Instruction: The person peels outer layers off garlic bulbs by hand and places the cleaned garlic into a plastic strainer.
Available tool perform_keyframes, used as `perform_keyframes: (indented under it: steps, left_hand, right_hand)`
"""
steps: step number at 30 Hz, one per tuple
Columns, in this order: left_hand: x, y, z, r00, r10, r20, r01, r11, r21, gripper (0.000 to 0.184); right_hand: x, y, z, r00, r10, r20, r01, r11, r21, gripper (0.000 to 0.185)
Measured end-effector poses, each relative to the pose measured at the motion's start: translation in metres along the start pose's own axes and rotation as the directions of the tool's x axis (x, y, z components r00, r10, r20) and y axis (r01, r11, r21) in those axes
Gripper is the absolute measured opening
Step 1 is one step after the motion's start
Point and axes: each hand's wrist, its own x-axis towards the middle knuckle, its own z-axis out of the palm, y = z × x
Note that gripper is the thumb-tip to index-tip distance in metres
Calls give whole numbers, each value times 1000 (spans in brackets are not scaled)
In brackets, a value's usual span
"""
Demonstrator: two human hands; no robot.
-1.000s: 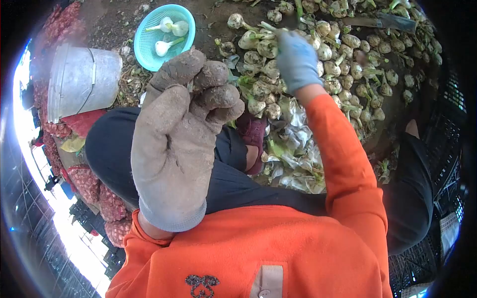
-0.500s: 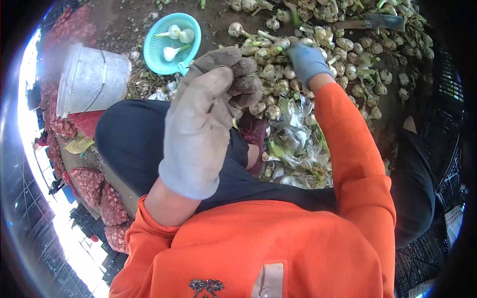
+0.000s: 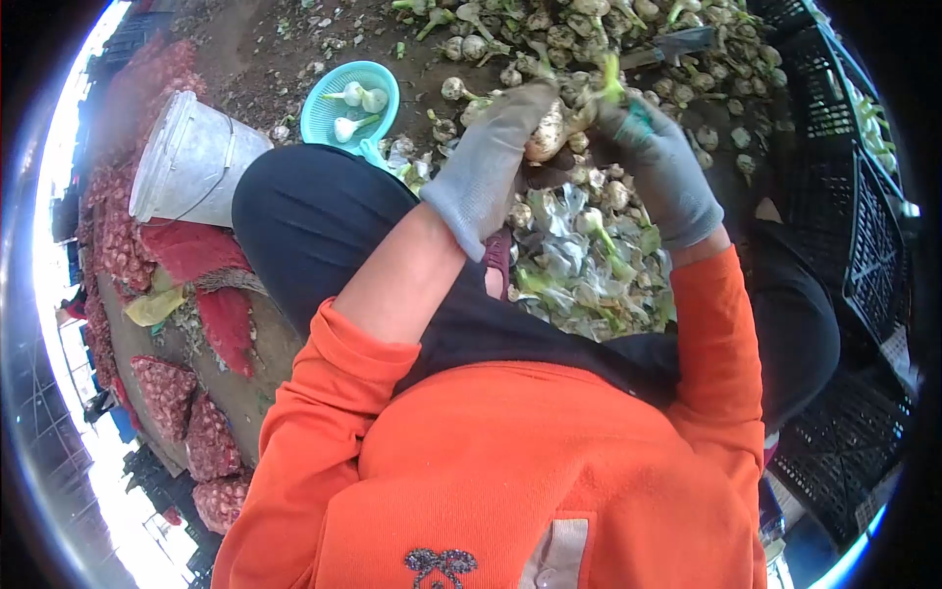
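A garlic bulb point(image 3: 547, 135) with a pale, dirty skin is held up over the pile. My left hand point(image 3: 505, 137), in a soiled grey glove, is closed around the bulb's left side. On the other side, my right hand point(image 3: 655, 162) in a grey-and-green glove is closed near the bulb's stem end, with a green stalk point(image 3: 611, 79) rising at its fingers. The right fingertips are partly hidden. Peeled skins and leaf scraps point(image 3: 579, 265) lie beneath both hands, with a trimmed garlic bulb point(image 3: 591, 222) among them.
A turquoise basket point(image 3: 312, 116) holds a few clean white bulbs. Left of it stands a white bucket point(image 3: 191, 162). Heaped unpeeled garlic point(image 3: 559, 39) lies ahead, with a blade-like tool point(image 3: 682, 44) on it. Black crates point(image 3: 868, 236) line the right; red net sacks point(image 3: 211, 437) sit left.
My right hand has drawn back from the pile with a garlic bulb. My left hand has moved forward and right and now grips that bulb. The view has shifted slightly.
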Motion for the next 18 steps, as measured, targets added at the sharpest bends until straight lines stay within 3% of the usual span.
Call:
perform_keyframes:
  steps: [1,3,4,5,7,8,9,10,11,13,14,16,17,18]
  left_hand:
    - [-14,20,14,992,-107,-60,108,994,9,44]
    - [-10,12,14,997,42,59,-51,985,165,44]
    - [-10,13,16,1000,12,26,-18,976,218,46]
    - [-11,15,17,1000,-17,-12,20,962,271,47]
    - [-16,23,15,996,-90,-22,93,943,320,50]
    - [-19,32,13,991,-137,10,126,939,320,52]
    - [-22,38,11,982,-184,43,161,933,320,53]
    - [-21,36,7,977,-199,79,162,928,335,58]
    - [-20,34,9,973,-201,113,157,936,317,58]
    - [-25,37,18,962,-222,158,173,946,276,59]
    - [-33,45,22,950,-273,149,203,908,365,54]
    - [-22,11,21,969,-98,226,14,938,347,49]
    - [-16,0,22,964,-3,265,-88,939,331,46]
    - [-14,0,21,940,29,340,-182,886,427,41]
  right_hand:
    - [-15,-15,5,988,-49,-143,41,998,-55,29]
    - [-28,-14,-25,972,-156,-175,146,987,-69,25]
    - [-39,-32,-19,907,-240,-345,211,970,-122,25]
    - [-47,-39,-40,885,-240,-398,265,964,7,25]
    - [-71,-46,-74,943,-210,-259,198,978,-72,30]
    - [-78,-36,-84,969,-206,-133,100,828,-552,31]
    - [-85,-16,-95,991,-132,-32,31,450,-892,31]
    - [-92,-5,-96,999,-35,-28,-33,-157,-987,35]
    - [-90,-6,-101,950,188,-250,-213,-196,-957,33]
    - [-90,-14,-78,983,-44,-180,-161,287,-944,30]
    - [-91,-18,-63,991,-19,-135,-105,517,-850,28]
    - [-88,-34,-22,999,-21,-50,-7,862,-506,25]
    - [-81,-27,-18,989,-85,117,139,791,-596,23]
    - [-78,-19,-17,972,-136,194,235,667,-707,23]
